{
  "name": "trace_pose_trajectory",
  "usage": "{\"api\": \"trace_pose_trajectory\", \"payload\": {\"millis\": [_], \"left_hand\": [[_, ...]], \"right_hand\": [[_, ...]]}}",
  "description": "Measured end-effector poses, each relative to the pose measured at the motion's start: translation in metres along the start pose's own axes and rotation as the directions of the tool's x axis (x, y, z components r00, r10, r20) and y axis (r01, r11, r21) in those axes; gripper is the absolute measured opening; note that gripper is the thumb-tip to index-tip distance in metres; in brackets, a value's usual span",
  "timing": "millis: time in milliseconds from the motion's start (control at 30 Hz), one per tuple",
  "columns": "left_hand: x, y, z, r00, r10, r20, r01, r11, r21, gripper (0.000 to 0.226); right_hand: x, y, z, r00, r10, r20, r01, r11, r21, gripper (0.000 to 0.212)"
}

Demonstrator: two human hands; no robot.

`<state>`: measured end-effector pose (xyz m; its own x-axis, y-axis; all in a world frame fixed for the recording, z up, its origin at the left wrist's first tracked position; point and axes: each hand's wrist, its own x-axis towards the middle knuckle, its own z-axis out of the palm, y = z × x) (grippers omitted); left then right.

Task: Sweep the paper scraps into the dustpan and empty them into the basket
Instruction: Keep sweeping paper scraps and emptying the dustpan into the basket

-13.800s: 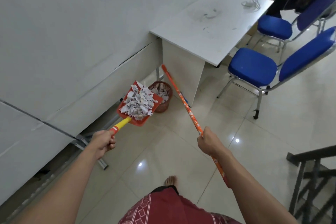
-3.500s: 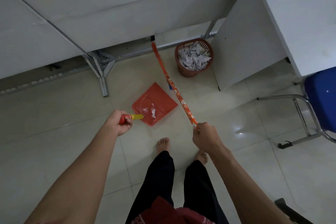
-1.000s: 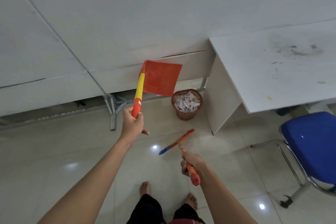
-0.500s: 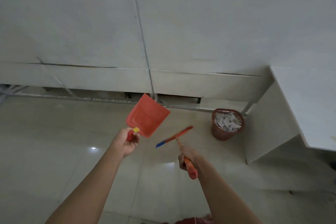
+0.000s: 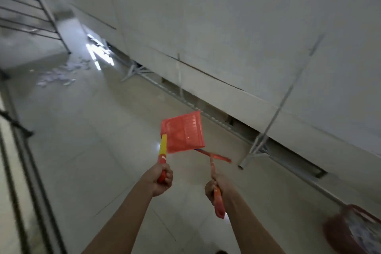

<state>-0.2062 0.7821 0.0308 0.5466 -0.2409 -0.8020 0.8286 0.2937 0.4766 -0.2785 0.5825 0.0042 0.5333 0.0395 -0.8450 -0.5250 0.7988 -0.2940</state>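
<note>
The left hand [image 5: 162, 179] is wrapped round the handle of the dustpan [image 5: 184, 133], which is raised off the floor with nothing in it. The right hand [image 5: 217, 186] is closed round the stick of the broom [image 5: 211, 165], its head lifted just beside the pan. Both hands have a full fist grip.

The paper scraps [image 5: 57, 75] lie in a loose heap far off at ten o'clock. The basket [image 5: 334, 233] sits at four o'clock, well apart from them, with something pale inside, too blurred to name.

I think that gap is the main risk. A heaped pan carried that far may shed light scraps if it tips. The heap also lies near the foot of a railing [image 5: 44, 6], so a hard stroke could flick pieces through the bars. Metal legs [image 5: 257, 146] jut from the base of the wall [image 5: 226, 16] at two o'clock and could snag the broom.

The floor [image 5: 92, 150] is pale glossy tile, likely slick. The room is dim and grey.
</note>
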Motion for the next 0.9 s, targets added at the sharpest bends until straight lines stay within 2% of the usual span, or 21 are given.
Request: {"api": "trace_pose_trajectory", "payload": {"millis": [167, 467, 600, 700, 900], "left_hand": [[0.002, 0.061, -0.050, 0.984, 0.123, -0.132, -0.128, 0.991, -0.030, 0.026], [0.033, 0.197, -0.106, 0.917, 0.254, -0.307, -0.324, 0.924, -0.204, 0.027], [0.053, 0.262, -0.127, 0.891, 0.275, -0.362, -0.382, 0.884, -0.270, 0.029], [0.064, 0.298, -0.144, 0.872, 0.291, -0.393, -0.430, 0.840, -0.332, 0.029], [0.090, 0.364, -0.197, 0.851, 0.297, -0.434, -0.482, 0.770, -0.418, 0.024]], "right_hand": [[0.048, 0.002, 0.098, 0.996, 0.051, 0.070, -0.031, 0.968, -0.251, 0.023], [0.136, -0.023, 0.258, 0.983, 0.149, 0.105, -0.068, 0.832, -0.550, 0.018], [0.178, -0.045, 0.333, 0.973, 0.184, 0.139, -0.043, 0.736, -0.675, 0.019], [0.201, -0.057, 0.379, 0.975, 0.157, 0.158, 0.013, 0.669, -0.743, 0.023], [0.246, -0.071, 0.460, 0.979, 0.078, 0.189, 0.139, 0.426, -0.894, 0.029]]}}
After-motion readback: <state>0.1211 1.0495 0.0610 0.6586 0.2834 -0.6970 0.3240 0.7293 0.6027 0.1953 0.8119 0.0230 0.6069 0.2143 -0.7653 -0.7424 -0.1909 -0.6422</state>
